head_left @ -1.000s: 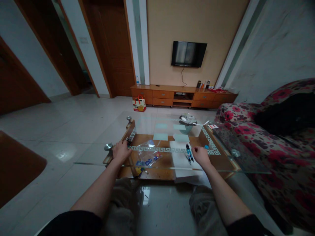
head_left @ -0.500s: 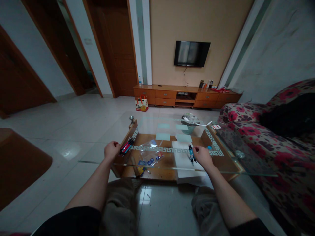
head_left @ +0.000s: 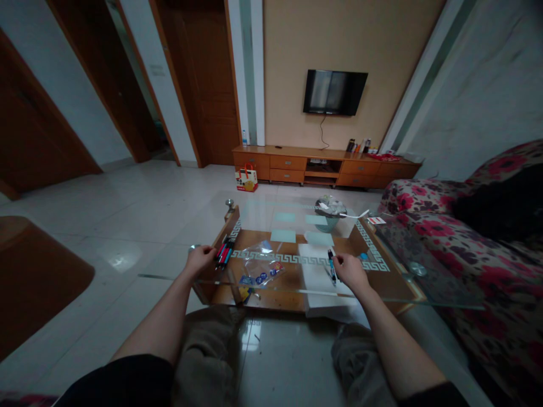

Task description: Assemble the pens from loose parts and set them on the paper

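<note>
My left hand (head_left: 201,260) is at the left end of the glass-topped coffee table (head_left: 288,289). Its fingers are closed at the near side of a bundle of red, black and blue pens (head_left: 224,254). On the right, my right hand (head_left: 350,271) pinches a few blue and black pens (head_left: 331,265) over a white sheet or box (head_left: 311,282) that shows at that part of the table. Its fingertips are partly hidden by the hand itself. Between the hands lies a clear plastic bag (head_left: 262,261) with blue round marks.
A wastebasket (head_left: 326,224) with a bag in it shows at the table's far side. Beyond stand a low TV cabinet (head_left: 287,163) and a paper gift bag (head_left: 246,178). A flowered sofa (head_left: 441,232) is on the right, a brown piece of furniture (head_left: 42,282) on the left.
My left hand has moved slightly right against the pen bundle, whose pens now lie straighter together. The right hand stays at its pens. The whole view has shifted a little.
</note>
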The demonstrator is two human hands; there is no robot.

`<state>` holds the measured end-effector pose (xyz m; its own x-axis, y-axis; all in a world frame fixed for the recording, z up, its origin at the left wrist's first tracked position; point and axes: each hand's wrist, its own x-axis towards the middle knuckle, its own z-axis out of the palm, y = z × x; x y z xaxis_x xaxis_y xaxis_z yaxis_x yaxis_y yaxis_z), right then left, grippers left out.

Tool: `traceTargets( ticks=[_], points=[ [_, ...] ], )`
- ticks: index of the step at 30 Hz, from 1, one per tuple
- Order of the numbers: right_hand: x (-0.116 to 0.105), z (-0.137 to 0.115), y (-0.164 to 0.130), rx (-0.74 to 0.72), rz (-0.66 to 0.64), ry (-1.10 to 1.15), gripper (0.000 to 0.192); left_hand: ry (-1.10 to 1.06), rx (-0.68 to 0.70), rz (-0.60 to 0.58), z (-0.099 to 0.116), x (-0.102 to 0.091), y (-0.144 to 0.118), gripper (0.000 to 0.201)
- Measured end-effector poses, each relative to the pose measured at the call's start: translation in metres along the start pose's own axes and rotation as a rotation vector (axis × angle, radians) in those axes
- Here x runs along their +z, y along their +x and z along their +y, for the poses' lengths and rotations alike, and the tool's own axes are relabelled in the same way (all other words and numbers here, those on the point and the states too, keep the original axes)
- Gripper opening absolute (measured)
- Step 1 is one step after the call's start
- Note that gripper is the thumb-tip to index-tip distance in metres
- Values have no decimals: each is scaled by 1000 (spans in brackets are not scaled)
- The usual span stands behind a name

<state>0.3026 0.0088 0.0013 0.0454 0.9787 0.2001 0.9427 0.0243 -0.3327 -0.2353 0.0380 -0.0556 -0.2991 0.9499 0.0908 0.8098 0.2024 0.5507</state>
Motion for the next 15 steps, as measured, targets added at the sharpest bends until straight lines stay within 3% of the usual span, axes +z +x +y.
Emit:
traceTargets(
  ticks=[5,11,15],
  points=[
    [-1,-2,-1,18,-30,11,30,-126,44,-87,7,2,-3,36],
    [-3,-6,-3,-20,-30,33,28,-158,-40,-64,8,7,-2,34],
    [-3,-6,-4,-24,-37,28,29,-111,5,-30,11,9,-2,30]
  ],
)
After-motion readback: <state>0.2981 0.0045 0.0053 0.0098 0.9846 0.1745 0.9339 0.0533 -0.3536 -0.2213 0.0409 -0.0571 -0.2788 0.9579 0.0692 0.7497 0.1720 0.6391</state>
